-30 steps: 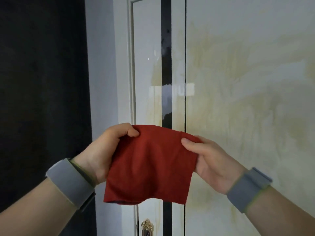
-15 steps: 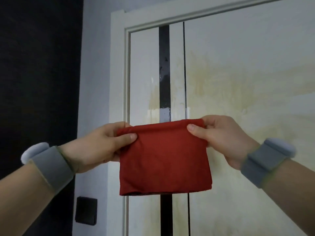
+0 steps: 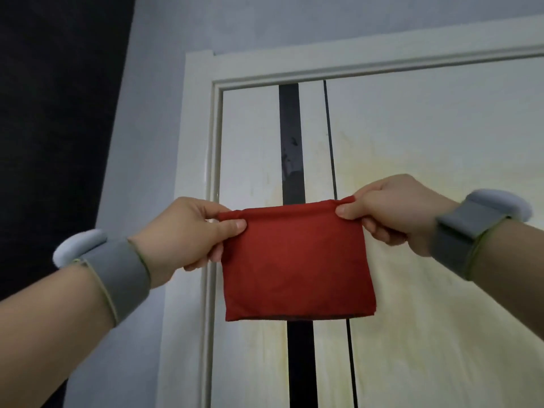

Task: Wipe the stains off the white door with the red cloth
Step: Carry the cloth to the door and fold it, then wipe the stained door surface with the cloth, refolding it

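A folded red cloth [image 3: 297, 266] hangs as a flat rectangle in front of the white door [image 3: 426, 136]. My left hand [image 3: 185, 231] pinches its top left corner between thumb and fingers. My right hand [image 3: 394, 210] pinches the top right corner the same way. Yellowish stains [image 3: 418, 334] smear the door panel from about hand height downward, mostly right of the cloth. A black vertical strip [image 3: 290, 142] runs down the door behind the cloth, and the cloth hides part of it.
The white door frame [image 3: 200, 142] rises at the left, its top rail crossing above. A pale grey wall [image 3: 141, 142] lies left of the frame, then a dark wall [image 3: 53, 113]. Grey bands wrap both wrists.
The view has tilted upward, so the top of the door frame now shows. Both hands have risen along the door with the cloth stretched between them, their pinch unchanged.
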